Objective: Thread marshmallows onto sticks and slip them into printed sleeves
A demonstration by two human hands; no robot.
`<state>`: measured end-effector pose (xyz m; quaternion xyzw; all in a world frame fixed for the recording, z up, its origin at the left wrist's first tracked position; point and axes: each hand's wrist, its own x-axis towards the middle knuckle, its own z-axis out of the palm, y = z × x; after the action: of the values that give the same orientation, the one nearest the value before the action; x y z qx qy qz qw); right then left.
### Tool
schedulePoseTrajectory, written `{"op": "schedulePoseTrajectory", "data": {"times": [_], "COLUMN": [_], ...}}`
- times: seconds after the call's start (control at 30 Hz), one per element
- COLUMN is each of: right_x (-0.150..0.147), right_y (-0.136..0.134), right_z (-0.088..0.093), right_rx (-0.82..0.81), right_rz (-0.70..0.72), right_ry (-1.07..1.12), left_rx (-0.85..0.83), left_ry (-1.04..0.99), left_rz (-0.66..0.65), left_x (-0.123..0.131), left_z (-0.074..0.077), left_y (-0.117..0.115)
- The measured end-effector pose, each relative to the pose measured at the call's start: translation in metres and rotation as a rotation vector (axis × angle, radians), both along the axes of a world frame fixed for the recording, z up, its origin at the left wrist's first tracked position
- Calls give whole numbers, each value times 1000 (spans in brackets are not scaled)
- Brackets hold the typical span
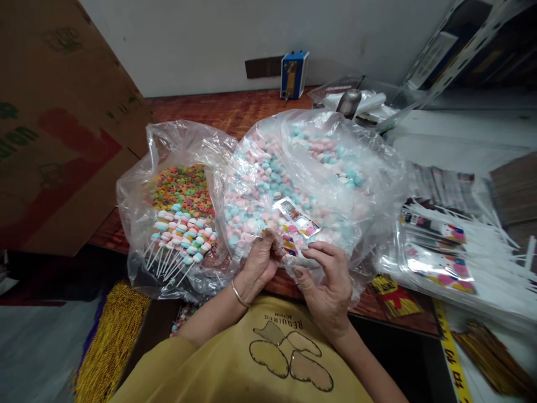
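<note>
My left hand, with a bangle on the wrist, pinches a small clear plastic bag printed with colourful spots. To its right, my right hand has its thumb and fingers apart, fingertips close to the bag's edge; whether they touch it I cannot tell. A similar printed label or bag lies just beyond, on a large clear sack of pink, blue and white marshmallow-like sweets. Left of that, another clear sack holds colourful ring-shaped pieces, with skewered candy sticks on top, white sticks pointing towards me.
A cardboard box stands at the left. On the right lie stacked printed bags and many white sticks. A blue device sits by the wall. A red-and-yellow packet lies near the table's front edge.
</note>
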<state>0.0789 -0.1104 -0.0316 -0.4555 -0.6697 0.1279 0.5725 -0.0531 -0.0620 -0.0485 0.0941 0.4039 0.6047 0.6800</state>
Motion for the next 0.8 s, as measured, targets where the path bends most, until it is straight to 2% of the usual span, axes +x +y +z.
{"op": "schedulePoseTrajectory", "data": {"times": [0.2,0.43,0.57,0.73,0.8], "right_x": [-6,-13,-17,-28,-37], "right_y": [4,8,15,23,26], "right_z": [1,2,2,7,10], "right_rx": [-31,-112,-125,-131,-155], "right_rz": [31,31,45,218,322], "right_ry": [-9,-33,-42,-70,-50], "left_rx": [53,99,120,117,96], "left_ry": [90,139,140,103,102], "left_rz": [14,53,15,55,132], "left_x": [0,2,-3,-29,-49], "left_z": [-4,8,9,7,9], "left_y": [-2,-3,-5,-14,-21]}}
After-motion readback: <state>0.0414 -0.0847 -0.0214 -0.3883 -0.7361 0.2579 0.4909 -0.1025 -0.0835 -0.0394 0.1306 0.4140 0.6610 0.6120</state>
